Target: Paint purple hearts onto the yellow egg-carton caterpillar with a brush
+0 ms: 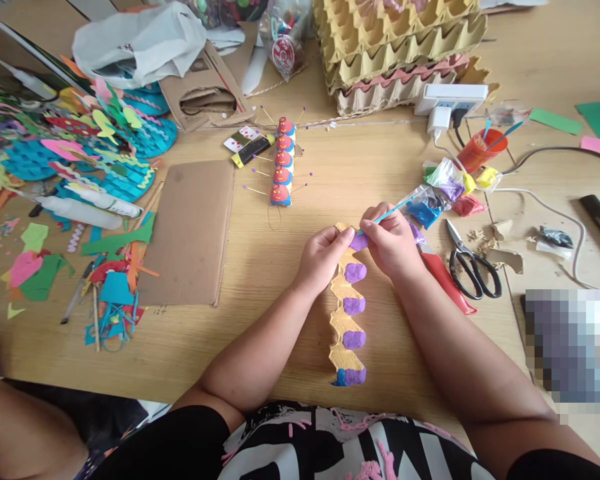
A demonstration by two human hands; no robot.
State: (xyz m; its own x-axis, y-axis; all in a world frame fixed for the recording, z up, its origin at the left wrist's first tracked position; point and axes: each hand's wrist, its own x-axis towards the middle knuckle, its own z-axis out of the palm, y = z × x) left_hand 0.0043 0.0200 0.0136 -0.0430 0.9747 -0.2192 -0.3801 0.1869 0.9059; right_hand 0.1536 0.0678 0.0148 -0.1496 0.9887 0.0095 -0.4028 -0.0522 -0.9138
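A yellow egg-carton strip lies lengthwise in front of me, with purple clay pressed on its bumps along the right side. At its near end sits a bit of blue clay. My left hand grips the strip's far end between thumb and fingers. In my right hand is a thin blue modeling tool, its tip at the farthest purple patch beside my left thumb. Farther back stands a decorated egg-carton caterpillar with orange smiling faces, blue clay and pin-like legs.
At left are a cardboard sheet, glue bottles and paper scraps. Scissors, clay packets, an orange cup and a power strip are at right. Egg trays are stacked behind. Another person's arm shows lower left.
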